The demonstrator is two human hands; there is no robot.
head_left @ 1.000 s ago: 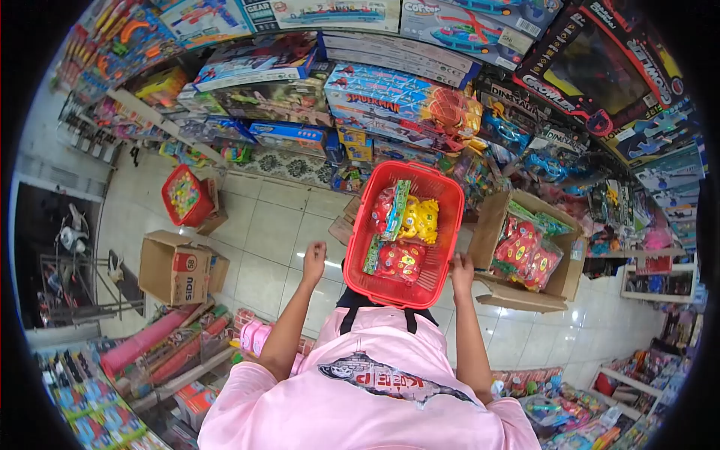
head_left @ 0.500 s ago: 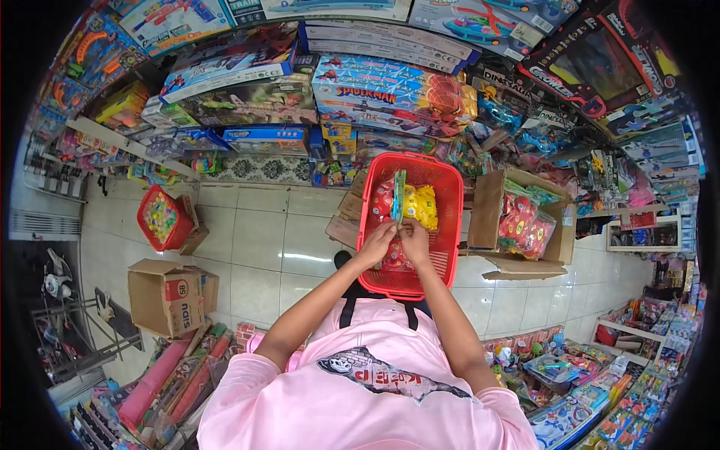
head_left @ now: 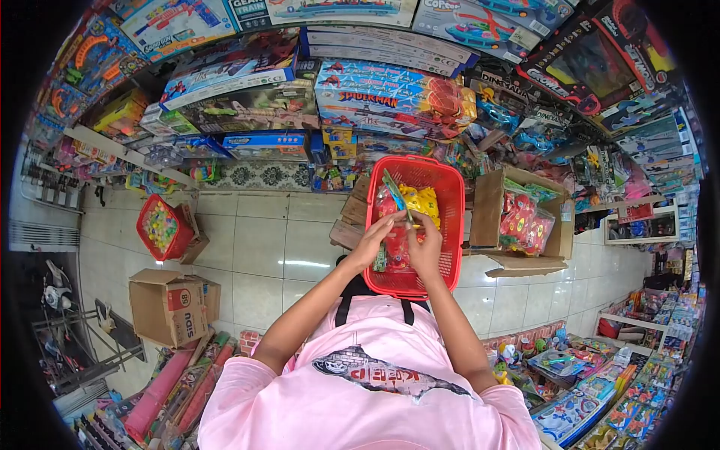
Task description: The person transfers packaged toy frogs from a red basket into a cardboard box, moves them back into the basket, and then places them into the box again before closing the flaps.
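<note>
Both your hands are over the red basket [head_left: 451, 225], which sits in front of you at about chest height, its long axis running away from you toward the shelves. Your left hand [head_left: 377, 241] and right hand [head_left: 425, 247] are closed together on one carded toy packet [head_left: 397, 196], red toy below and a green header card above. The packet stands tilted: its long axis rises from your fingers up and away, leaning slightly left, with the header clear of your grip and the lower part pinched between both hands. Left hand grips the near-left edge, right hand the near-right; neither is clearly nearer, they meet at the packet's bottom. Under it, more packets lie flat in the basket, a yellow toy pack [head_left: 422, 202] just beyond the raised card. Right of the basket, close beside it, an open cardboard box [head_left: 490, 202] holds more red packets. Further left on the floor tiles sits a second red basket [head_left: 160, 227].
</note>
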